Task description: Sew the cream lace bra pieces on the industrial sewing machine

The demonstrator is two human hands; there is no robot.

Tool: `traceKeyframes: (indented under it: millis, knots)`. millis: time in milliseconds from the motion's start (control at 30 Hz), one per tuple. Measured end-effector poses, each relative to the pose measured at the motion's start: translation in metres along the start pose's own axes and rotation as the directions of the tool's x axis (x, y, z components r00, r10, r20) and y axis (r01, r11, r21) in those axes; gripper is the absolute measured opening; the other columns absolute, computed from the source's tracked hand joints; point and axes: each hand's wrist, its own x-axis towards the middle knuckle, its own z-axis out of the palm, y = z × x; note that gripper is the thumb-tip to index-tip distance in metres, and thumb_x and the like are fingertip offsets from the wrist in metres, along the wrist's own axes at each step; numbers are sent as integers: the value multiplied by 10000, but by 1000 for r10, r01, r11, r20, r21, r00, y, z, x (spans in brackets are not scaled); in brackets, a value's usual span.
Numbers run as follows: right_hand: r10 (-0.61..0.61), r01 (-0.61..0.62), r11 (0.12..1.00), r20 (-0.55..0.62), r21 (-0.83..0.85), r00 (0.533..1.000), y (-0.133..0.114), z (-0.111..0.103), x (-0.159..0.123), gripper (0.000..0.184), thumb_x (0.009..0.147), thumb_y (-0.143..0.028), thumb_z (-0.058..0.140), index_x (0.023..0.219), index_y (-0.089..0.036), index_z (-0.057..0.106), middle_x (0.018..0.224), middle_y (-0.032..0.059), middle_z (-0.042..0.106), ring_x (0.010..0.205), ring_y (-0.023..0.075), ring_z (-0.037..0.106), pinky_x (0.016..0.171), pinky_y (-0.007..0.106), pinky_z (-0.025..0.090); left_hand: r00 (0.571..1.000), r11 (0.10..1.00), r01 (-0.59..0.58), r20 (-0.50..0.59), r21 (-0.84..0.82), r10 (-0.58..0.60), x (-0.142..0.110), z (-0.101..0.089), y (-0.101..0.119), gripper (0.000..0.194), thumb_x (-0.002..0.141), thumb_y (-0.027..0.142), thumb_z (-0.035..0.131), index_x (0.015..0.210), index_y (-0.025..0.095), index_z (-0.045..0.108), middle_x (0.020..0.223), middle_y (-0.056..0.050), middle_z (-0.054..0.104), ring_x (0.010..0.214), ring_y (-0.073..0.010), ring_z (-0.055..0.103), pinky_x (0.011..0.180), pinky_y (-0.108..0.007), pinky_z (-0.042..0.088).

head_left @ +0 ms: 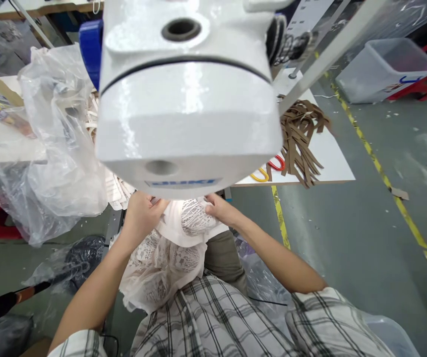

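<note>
A white lace bra (171, 223) is stretched between my two hands just below the head of a white sewing machine (189, 114). My left hand (142, 214) is closed on its left side, thumb on top. On the other side, my right hand (221, 208) pinches the edge of the lace cup between thumb and fingers. The machine's head hides the bra's far edge, the needle area and some of my fingertips. More pale lace bras (163, 270) lie bunched in my lap beneath the held one.
Brown fabric strips (300, 136) hang over the right table's edge, beside scissors with red and yellow handles (261, 175). Clear plastic bags (62, 134) cover the left side, near white strips (116, 191). A clear plastic bin (388, 74) stands at the upper right.
</note>
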Motion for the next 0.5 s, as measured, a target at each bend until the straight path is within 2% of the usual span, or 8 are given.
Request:
traceKeyframes:
  millis: [67, 133, 167, 233, 300, 400, 500]
  knots:
    - [-10, 14, 1000, 213, -17, 977, 18, -6, 0, 977, 534, -821, 765, 1251, -174, 612, 1238, 141, 666, 1182, 286, 603, 1023, 399, 473, 1000, 1000, 15, -24, 4, -15, 0, -2, 1, 488, 788, 272, 574, 523, 207, 169, 462, 47, 156, 490, -72, 144, 456, -259, 93]
    - [59, -37, 997, 362, -68, 930, 32, -11, -4, 879, 530, -709, 846, 1199, -170, 663, 1199, 123, 693, 1170, 262, 612, 1041, 377, 462, 999, 999, 32, -34, 16, -32, 0, -3, 3, 475, 783, 286, 585, 527, 212, 191, 473, 45, 181, 507, -79, 171, 463, -255, 116]
    - [106, -83, 994, 387, -75, 916, 38, -13, -8, 769, 554, -649, 867, 1127, -165, 700, 1113, 100, 722, 1086, 241, 645, 987, 357, 494, 999, 999, 32, -36, 24, -31, 0, -3, 3, 466, 785, 290, 585, 534, 213, 199, 483, 44, 192, 517, -82, 180, 471, -255, 128]
    - [175, -170, 984, 370, -46, 912, 47, -17, -17, 583, 620, -616, 847, 946, -144, 739, 881, 53, 738, 828, 185, 669, 796, 305, 543, 999, 999, 22, -42, 40, -21, 0, -4, 5, 457, 797, 294, 575, 549, 213, 200, 502, 44, 199, 530, -85, 186, 488, -258, 143]
    - [196, -211, 977, 313, 12, 929, 52, -21, -28, 562, 673, -670, 787, 799, -126, 726, 700, 19, 691, 625, 135, 605, 630, 259, 507, 999, 999, 6, -52, 52, -4, 0, -3, 7, 445, 811, 289, 560, 563, 211, 199, 517, 46, 198, 533, -85, 186, 500, -260, 155]
    - [186, -201, 978, 210, 56, 960, 57, -22, -42, 589, 720, -721, 724, 733, -132, 703, 624, 11, 654, 567, 122, 569, 589, 250, 477, 998, 999, 4, -56, 53, -1, -3, -2, 8, 459, 834, 294, 558, 570, 208, 193, 523, 52, 187, 525, -82, 181, 504, -263, 160]
    - [174, -182, 978, 92, 98, 980, 58, -20, -53, 586, 700, -735, 732, 726, -151, 696, 626, 13, 651, 579, 139, 578, 600, 271, 485, 999, 999, 4, -40, 35, -3, -4, 0, 8, 501, 854, 326, 586, 576, 210, 185, 530, 59, 171, 516, -79, 181, 495, -261, 165]
